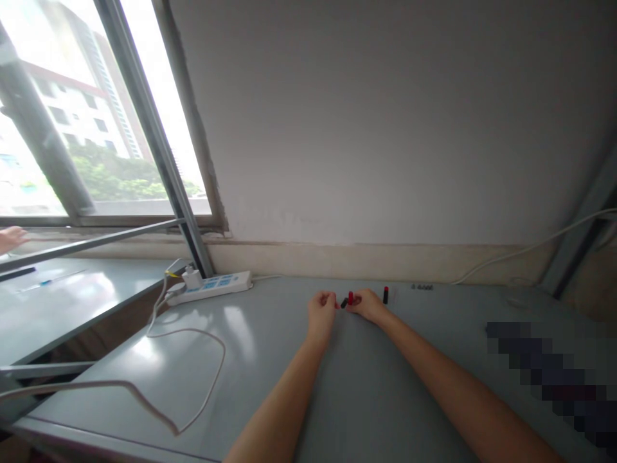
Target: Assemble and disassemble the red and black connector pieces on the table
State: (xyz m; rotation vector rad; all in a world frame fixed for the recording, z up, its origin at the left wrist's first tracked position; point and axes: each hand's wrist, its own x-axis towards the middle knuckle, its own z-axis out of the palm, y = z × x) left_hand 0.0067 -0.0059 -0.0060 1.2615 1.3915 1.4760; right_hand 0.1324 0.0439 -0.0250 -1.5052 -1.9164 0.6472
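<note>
Near the back of the grey table, both hands are close together with fingertips bent inward. My right hand point(366, 305) pinches a small red cylinder point(351, 297), which stands upright at its fingertips. Just left of it is a short black piece point(344, 303), tilted; whether the right fingers touch it I cannot tell. My left hand point(322, 310) is closed in a pinch, and what it holds, if anything, is too small to make out. To the right of my right hand stands a slim black tube with a red top point(385, 295).
Several small grey pieces point(421, 287) lie in a row near the wall. A white power strip point(212, 287) with plugs sits at back left, its cable point(222, 360) looping over the table. Another person's hand point(12, 239) shows at far left. A blurred dark patch covers the right.
</note>
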